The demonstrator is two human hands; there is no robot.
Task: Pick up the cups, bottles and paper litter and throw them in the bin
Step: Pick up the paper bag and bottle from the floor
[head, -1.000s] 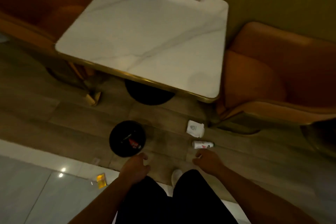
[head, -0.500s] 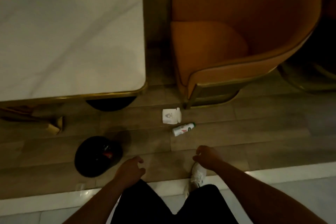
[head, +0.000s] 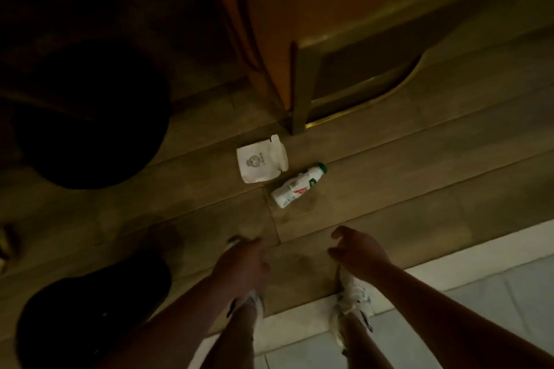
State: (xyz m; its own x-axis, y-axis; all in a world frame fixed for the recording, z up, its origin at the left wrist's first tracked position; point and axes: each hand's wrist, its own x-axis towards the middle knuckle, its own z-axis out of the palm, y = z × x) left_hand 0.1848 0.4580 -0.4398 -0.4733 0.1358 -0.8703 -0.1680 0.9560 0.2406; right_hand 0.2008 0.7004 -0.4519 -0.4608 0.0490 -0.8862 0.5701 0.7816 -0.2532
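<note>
Dim wooden floor: your empty, loosely curled hands [head: 358, 252] hover near a light, slippery white plastic bottle [head: 296, 188]; grasp mid-body.

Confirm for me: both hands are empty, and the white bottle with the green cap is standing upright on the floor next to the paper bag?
Not quite. The head view shows the bottle lying on its side, not upright. The rest holds: left hand and right hand are empty, and the bottle is on the floor beside the paper bag.
</note>
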